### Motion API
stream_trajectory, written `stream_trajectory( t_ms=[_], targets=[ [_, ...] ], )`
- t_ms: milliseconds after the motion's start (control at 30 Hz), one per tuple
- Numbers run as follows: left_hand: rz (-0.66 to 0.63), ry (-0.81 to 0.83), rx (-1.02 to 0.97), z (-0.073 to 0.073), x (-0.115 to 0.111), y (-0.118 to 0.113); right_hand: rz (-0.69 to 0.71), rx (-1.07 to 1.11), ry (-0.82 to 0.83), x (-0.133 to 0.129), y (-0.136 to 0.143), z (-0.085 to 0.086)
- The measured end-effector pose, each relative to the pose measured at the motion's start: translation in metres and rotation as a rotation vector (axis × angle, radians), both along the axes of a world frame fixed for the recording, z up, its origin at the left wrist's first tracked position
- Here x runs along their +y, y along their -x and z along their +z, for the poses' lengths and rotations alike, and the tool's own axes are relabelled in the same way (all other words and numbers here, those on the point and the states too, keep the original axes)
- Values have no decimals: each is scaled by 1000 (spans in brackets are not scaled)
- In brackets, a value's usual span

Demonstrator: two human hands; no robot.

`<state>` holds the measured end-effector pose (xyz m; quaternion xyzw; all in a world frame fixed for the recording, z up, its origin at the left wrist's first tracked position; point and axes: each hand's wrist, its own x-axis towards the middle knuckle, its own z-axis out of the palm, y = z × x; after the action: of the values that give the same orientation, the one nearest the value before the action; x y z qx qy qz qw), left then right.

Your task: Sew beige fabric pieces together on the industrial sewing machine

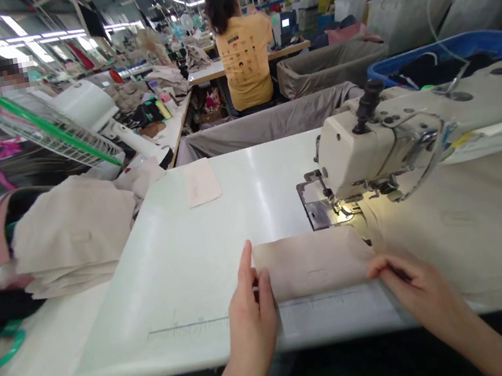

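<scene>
A beige rectangular fabric piece (315, 264) lies across the front of the white table, just in front of the sewing machine's needle area. My left hand (253, 307) holds its left edge, with the thumb at the edge and the index finger pointing up beside the corner. At the right end, my right hand (403, 278) pinches the piece near its corner between thumb and fingers. The sewing machine (354, 144) stands behind and to the right, its lamp lit over the metal plate (320, 208). A larger beige cloth (476, 226) spreads on the table at the right.
A small pale fabric piece (201, 182) lies at the back of the white table (171, 260). Piled beige cloth (74, 232) and a white fan (86, 107) stand left. Beyond are a grey cloth-lined bin (264, 124), a blue basket (482, 40) and a seated person (244, 53).
</scene>
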<state>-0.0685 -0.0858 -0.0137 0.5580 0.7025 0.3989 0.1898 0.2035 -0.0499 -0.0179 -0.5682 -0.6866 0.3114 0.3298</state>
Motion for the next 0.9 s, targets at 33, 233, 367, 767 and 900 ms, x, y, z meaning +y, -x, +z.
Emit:
stream_trajectory(
  t_ms=[33, 233, 367, 767, 900],
  targets=[
    [-8, 4, 1, 1, 0, 1, 45, -15, 1, 0, -3, -1],
    [-94, -42, 37, 8, 1, 3, -32, -54, -50, 2, 6, -6],
    [-223, -71, 75, 13, 1, 5, -85, -73, -58, -1, 14, -4],
    [-159, -89, 111, 9, -7, 2, 102, -95, -85, 0, 10, 2],
    [-155, -20, 96, 9, -6, 3, 93, -133, -101, -1, 7, -2]
  ],
)
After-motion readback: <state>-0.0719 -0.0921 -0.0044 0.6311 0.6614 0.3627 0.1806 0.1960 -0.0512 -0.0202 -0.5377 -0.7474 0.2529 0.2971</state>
